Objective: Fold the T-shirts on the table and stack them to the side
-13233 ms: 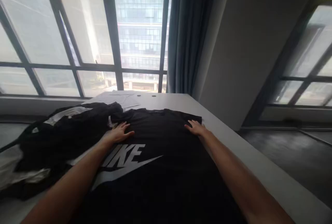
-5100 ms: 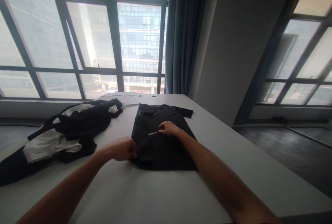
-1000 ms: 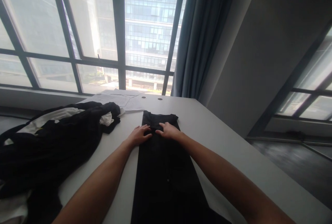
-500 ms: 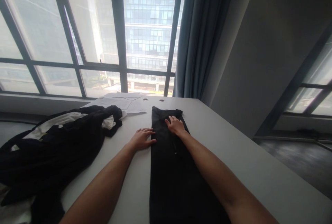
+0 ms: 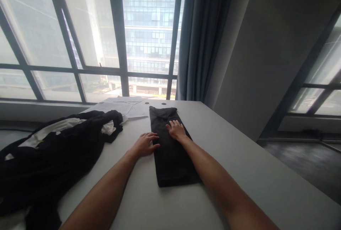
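A black garment (image 5: 170, 159), folded into a long flat strip, lies on the white table (image 5: 226, 141). Its near edge rests on the tabletop between my forearms. My left hand (image 5: 146, 144) touches the garment's left edge, fingers apart, partly on the table. Flat on the upper right part of the cloth is my right hand (image 5: 176, 130), fingers spread. Neither hand grips anything.
A heap of black clothes (image 5: 69, 152) with white pieces among them covers the left side. White papers (image 5: 128, 108) lie at the table's far edge, near two round holes. Windows and a grey-blue curtain (image 5: 197, 42) stand behind.
The garment's near end has come into view farther up the table, so the strip looks much shorter. Its far end sits slightly left. My hands have barely shifted.
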`<state>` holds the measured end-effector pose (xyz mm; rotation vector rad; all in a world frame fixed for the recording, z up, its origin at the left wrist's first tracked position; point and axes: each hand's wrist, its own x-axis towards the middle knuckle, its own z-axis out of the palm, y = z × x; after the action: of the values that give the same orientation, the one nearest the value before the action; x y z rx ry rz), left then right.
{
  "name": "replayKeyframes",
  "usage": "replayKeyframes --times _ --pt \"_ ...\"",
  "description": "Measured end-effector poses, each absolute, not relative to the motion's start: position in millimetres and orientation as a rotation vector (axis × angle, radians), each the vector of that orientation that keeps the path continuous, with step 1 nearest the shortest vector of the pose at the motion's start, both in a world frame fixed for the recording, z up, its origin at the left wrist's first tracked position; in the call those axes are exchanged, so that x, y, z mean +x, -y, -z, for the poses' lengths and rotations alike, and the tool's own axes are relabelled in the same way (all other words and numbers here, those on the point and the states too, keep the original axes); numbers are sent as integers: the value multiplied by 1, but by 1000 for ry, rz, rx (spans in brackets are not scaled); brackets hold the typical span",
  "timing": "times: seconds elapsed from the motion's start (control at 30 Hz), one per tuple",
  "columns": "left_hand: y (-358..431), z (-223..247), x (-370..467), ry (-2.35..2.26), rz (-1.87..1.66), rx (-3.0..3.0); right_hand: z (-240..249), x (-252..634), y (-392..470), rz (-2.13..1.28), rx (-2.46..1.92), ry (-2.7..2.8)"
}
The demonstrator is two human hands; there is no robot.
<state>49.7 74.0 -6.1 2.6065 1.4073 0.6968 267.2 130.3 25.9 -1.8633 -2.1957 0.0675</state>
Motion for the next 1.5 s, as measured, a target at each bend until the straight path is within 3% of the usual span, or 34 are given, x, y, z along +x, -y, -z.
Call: replayKeyframes --times 0.13,0.3,0.5,0.7,0.77,0.93,1.17,1.27,1.4,1.5 --pt "-78 11 52 -1626 -625 2522 -45 278 -108 -125 -1970 2243" --pt "-74 5 54 -1770 -845 2487 -52 306 -67 -186 -2112 2315" --pt "-39 -8 72 -1246 -762 2622 -54 321 -44 -248 -2031 2235" --pt "-4 -20 83 -965 -452 2636 -83 309 -17 211 -1962 2125" --pt "1 -25 82 -945 -454 2660 -85 301 -10 219 -1901 2211" --pt "3 -35 76 -968 -501 2694 -78 291 -8 -401 -1754 2532" --pt "4 -45 73 -966 -528 2606 -75 308 -20 -799 -1764 2453" --pt "4 -44 74 -983 -409 2618 -74 311 -21 -616 -1775 2551" --pt "0 -26 75 -1145 -590 2707 -53 308 -29 -88 -1627 2406" --pt "-6 -8 72 -1183 -475 2691 -26 311 -39 -96 -1658 2419"
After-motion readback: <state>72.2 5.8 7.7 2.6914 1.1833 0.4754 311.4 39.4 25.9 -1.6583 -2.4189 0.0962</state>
